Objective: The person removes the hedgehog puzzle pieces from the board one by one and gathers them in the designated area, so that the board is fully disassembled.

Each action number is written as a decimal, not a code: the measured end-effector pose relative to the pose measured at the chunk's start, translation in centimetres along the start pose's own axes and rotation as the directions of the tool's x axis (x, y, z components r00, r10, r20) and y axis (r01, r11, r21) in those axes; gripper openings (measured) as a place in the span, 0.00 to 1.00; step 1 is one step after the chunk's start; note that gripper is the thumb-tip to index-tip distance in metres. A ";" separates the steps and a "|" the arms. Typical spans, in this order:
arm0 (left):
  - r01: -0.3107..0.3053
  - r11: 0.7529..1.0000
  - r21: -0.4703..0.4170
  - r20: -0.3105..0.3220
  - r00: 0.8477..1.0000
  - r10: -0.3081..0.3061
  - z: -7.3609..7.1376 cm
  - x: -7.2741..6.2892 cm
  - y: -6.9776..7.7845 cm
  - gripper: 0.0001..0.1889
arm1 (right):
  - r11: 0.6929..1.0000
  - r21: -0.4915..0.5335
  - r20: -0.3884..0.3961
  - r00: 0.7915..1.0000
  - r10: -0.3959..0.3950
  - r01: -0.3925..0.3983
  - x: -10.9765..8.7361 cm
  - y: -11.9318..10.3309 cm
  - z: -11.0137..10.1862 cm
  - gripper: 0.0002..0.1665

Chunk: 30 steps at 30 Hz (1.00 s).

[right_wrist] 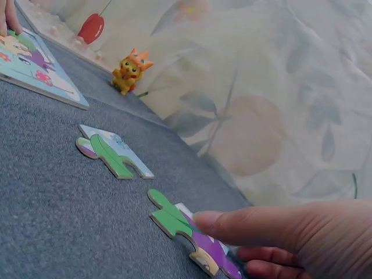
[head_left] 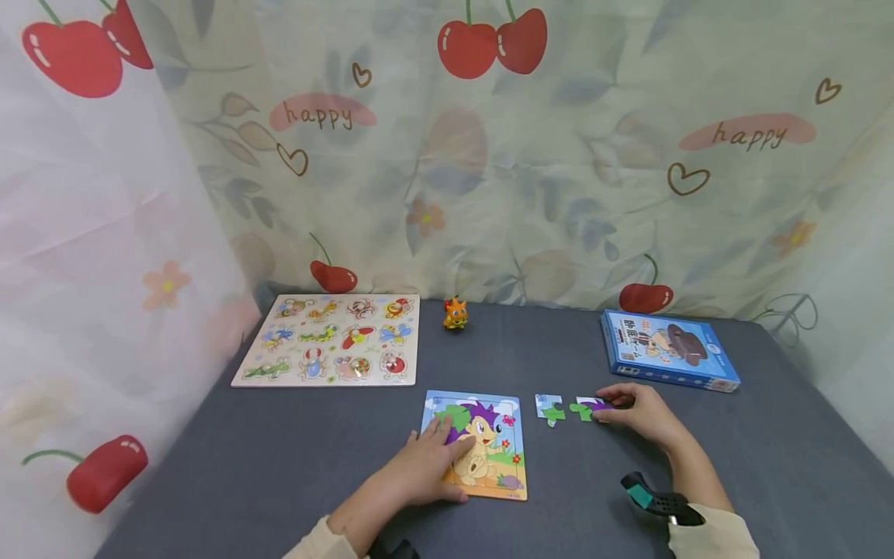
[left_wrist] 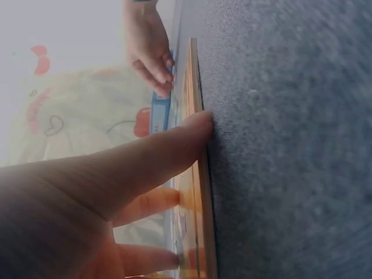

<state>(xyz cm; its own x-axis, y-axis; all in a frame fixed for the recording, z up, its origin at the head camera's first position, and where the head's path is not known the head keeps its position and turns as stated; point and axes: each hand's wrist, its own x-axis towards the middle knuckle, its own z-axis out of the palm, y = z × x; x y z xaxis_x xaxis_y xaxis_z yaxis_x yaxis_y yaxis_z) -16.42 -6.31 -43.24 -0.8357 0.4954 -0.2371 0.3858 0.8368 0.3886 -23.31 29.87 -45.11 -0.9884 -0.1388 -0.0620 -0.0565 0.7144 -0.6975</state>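
My left hand (head_left: 427,464) rests with spread fingers on the left side of a hedgehog puzzle (head_left: 489,470), which lies flat in its frame. In the left wrist view the thumb (left_wrist: 174,145) lies against the puzzle's near edge. My right hand (head_left: 644,415) pinches a green and purple puzzle piece (right_wrist: 203,238), its thumb on top and the other fingers at the far side. Just left of that piece lies a second puzzle piece (head_left: 550,410), light blue and green, flat on the table and apart from the frame.
A white insect peg board (head_left: 412,341) lies at the back left. A small orange and yellow figurine (head_left: 455,314) stands at the back middle. A blue box (head_left: 673,349) lies at the back right, behind my right hand. A printed curtain (head_left: 517,194) hangs behind the dark table (head_left: 279,466).
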 end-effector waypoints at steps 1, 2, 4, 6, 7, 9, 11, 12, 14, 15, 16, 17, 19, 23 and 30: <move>-0.003 1.000 0.003 -0.001 1.000 0.003 0.0 0.0 0.0 0.39 | 1.000 0.005 -0.002 1.000 0.010 -0.010 0.1 -0.2 0.0 0.29; -0.007 1.000 0.005 -0.002 1.000 0.007 0.0 -0.1 0.1 0.39 | 1.000 0.007 -0.005 1.000 0.016 -0.016 0.1 -0.4 0.0 0.29; -0.018 1.000 0.014 -0.006 1.000 0.018 -0.1 -0.1 0.2 0.39 | 1.000 0.016 -0.011 1.000 0.017 -0.017 0.2 -0.9 0.0 0.29; -0.034 0.999 0.033 -0.011 0.999 0.035 -0.2 0.0 0.3 0.39 | 1.000 0.016 -0.008 1.000 0.009 -0.009 0.4 -1.4 0.1 0.30; -0.044 0.998 0.044 -0.012 0.999 0.045 -0.2 0.1 0.4 0.39 | 1.000 0.021 -0.004 1.000 0.004 -0.004 0.5 -1.7 0.2 0.30; -0.062 0.996 0.062 -0.011 0.998 0.063 -0.2 0.3 0.6 0.39 | 1.000 0.029 0.007 1.000 -0.011 0.010 0.7 -2.4 0.6 0.29; -0.076 0.994 0.080 -0.006 0.997 0.077 -0.1 0.5 0.8 0.39 | 0.999 0.033 0.030 0.999 -0.032 0.031 1.0 -3.0 1.0 0.29; -0.083 0.993 0.088 -0.005 0.997 0.083 -0.1 0.6 0.9 0.39 | 0.998 0.036 0.042 0.998 -0.047 0.045 1.1 -3.4 1.3 0.29; -0.089 0.991 0.097 0.000 0.996 0.090 0.0 0.9 1.2 0.39 | 0.996 0.040 0.059 0.995 -0.080 0.077 1.5 -4.1 1.9 0.29; -0.092 0.990 0.103 0.003 0.996 0.092 0.0 1.1 1.4 0.39 | 0.995 0.040 0.068 0.993 -0.098 0.095 1.7 -4.5 2.2 0.29; -0.097 0.989 0.114 0.006 0.995 0.097 0.0 1.2 1.6 0.38 | 0.993 0.041 0.078 0.990 -0.115 0.112 1.9 -4.8 2.4 0.29; -0.101 0.987 0.126 0.008 0.995 0.101 0.0 1.4 1.8 0.38 | 0.991 0.042 0.081 0.989 -0.126 0.123 2.1 -5.2 2.7 0.29; -0.107 0.983 0.147 0.014 0.994 0.106 0.0 1.7 2.2 0.38 | 0.988 0.039 0.089 0.984 -0.154 0.151 2.4 -5.9 3.4 0.28; -0.099 0.980 0.174 0.023 0.995 0.097 0.0 2.1 2.8 0.37 | 0.980 0.051 0.117 0.974 -0.196 0.191 2.8 -7.3 4.5 0.26; -0.080 0.982 0.171 0.035 0.997 0.075 0.3 2.5 2.8 0.39 | 0.969 0.078 0.197 0.949 -0.245 0.234 3.8 -9.1 6.5 0.22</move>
<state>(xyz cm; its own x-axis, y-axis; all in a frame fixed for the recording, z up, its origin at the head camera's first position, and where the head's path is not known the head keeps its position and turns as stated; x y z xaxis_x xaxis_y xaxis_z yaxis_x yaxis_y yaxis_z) -17.30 -2.69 -42.98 -0.7900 0.5649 -0.2383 0.5128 0.8219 0.2482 -25.64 18.42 -43.62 -0.8966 -0.4419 -0.0292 -0.2746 0.6065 -0.7462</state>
